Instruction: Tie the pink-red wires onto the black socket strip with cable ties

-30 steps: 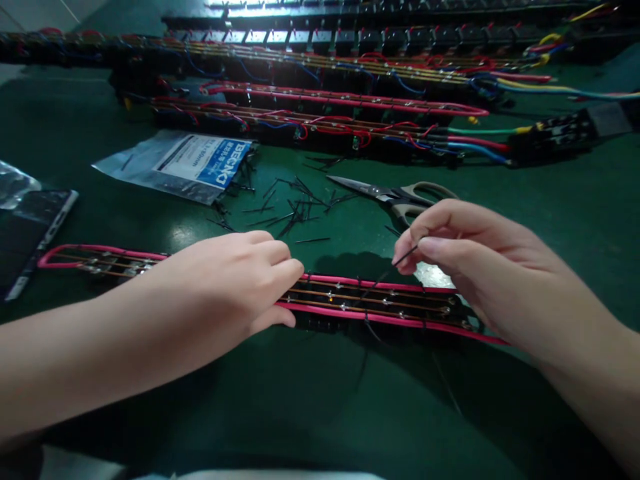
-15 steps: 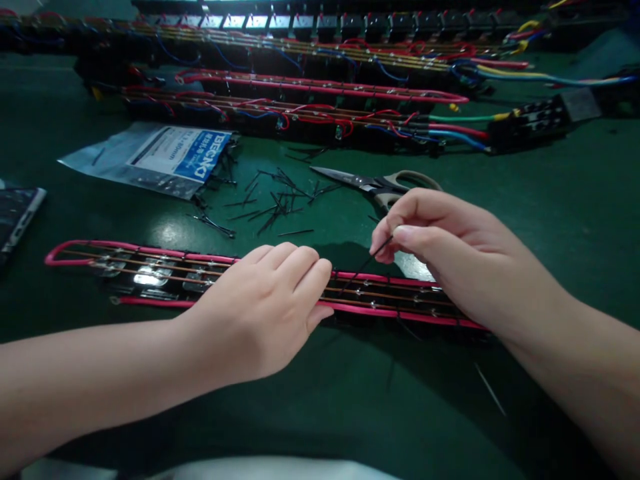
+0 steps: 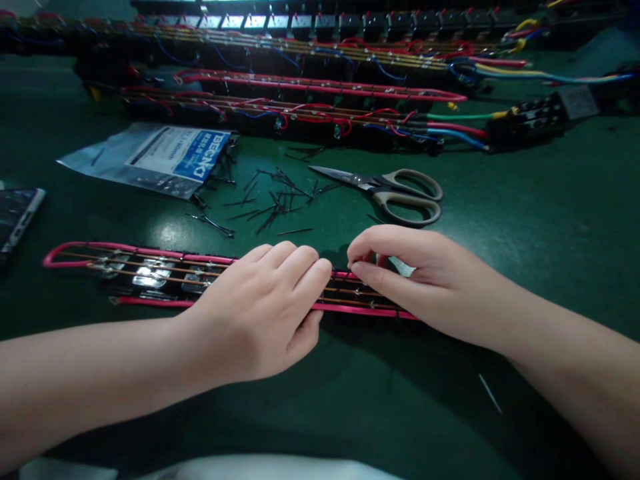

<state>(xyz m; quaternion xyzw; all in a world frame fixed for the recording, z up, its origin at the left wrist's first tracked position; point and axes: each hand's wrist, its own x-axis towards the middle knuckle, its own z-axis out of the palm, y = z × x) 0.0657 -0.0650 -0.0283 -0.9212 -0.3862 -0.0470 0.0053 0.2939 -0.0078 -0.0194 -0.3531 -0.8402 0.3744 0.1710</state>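
A long black strip [image 3: 173, 273] with copper rods and soldered joints lies across the green table, a thick pink wire [image 3: 67, 245] running along both its long sides. My left hand [image 3: 265, 310] is closed over the strip's middle, fingers on the far side and thumb on the near side. Just to the right, my right hand [image 3: 425, 283] pinches with thumb and forefinger at the far pink wire. It holds a thin black cable tie, now mostly hidden by the fingers. Several loose cable ties [image 3: 283, 203] lie behind the strip.
Scissors [image 3: 385, 190] lie behind my right hand. A plastic bag [image 3: 160, 160] spilling cable ties is at the left, with a dark flat device [image 3: 20, 217] at the left edge. Longer wired assemblies [image 3: 300, 110] cross the back of the table. A thin sliver [image 3: 490, 393] lies near right.
My right hand has moved left and down with the cable tie, onto the strip's far edge, uncovering the scissors' handles. My left thumb has drawn down and in; that hand otherwise stays put.
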